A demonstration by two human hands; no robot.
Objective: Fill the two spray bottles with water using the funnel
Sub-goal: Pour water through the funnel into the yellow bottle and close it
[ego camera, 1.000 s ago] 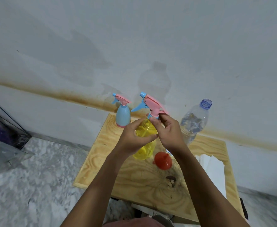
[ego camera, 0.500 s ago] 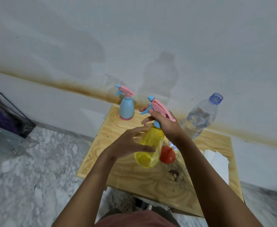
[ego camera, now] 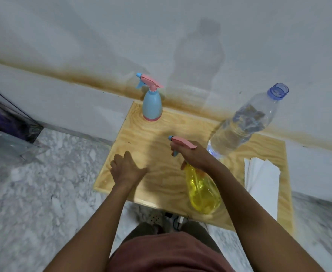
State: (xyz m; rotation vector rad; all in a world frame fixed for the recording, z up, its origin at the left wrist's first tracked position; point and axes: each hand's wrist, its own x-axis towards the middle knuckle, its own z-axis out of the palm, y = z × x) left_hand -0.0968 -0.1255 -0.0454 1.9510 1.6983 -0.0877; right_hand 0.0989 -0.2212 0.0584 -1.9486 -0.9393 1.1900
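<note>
Fingers (ego camera: 115, 164) of left hand (ego camera: 127, 169) have let go, relaxed; right hand (ego camera: 194, 157) alone grips the yellow spray bottle (ego camera: 202, 191) by its neck.

One blue spray bottle (ego camera: 152, 107), one yellow spray bottle (ego camera: 202, 191), one water bottle (ego camera: 243, 124)

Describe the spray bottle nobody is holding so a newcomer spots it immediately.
Find the wooden table against the white wall and look to its far left corner. The blue spray bottle stands there upright, untouched. Unlike the yellow spray bottle gripped by the right hand, its body is opaque pale blue with a pink base ring.
</note>
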